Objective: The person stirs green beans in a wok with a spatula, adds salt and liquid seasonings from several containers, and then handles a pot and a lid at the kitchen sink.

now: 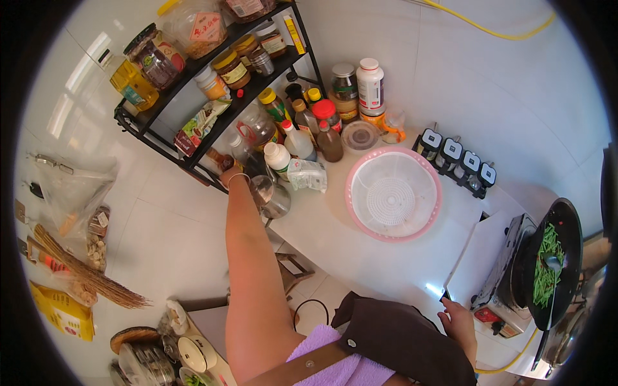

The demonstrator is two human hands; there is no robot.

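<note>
Head view: left hand reaching to the shelf side, right hand lying at the counter's right side.
The left hand (pixel 233 177) is reaching to a brown object (pixel 220 159) beside the black shelf (pixel 172 94); its grip is staying unclear. The right hand (pixel 458 323) is curling beside a small dark piece (pixel 445 294); whether it is pinching this cannot be told. One wok (pixel 570 222) is holding cut green vegetables (pixel 546 251) and one ladle (pixel 552 262). One bottle (pixel 134 83) is containing yellow oil. One black rack (pixel 454 177) is carrying four square-lidded jars (pixel 452 150). One pink-rimmed colander (pixel 412 174) is standing on the counter (pixel 360 265), with open surface extending toward the front edge; the stove (pixel 494 299) is bounding it rightward.
</note>
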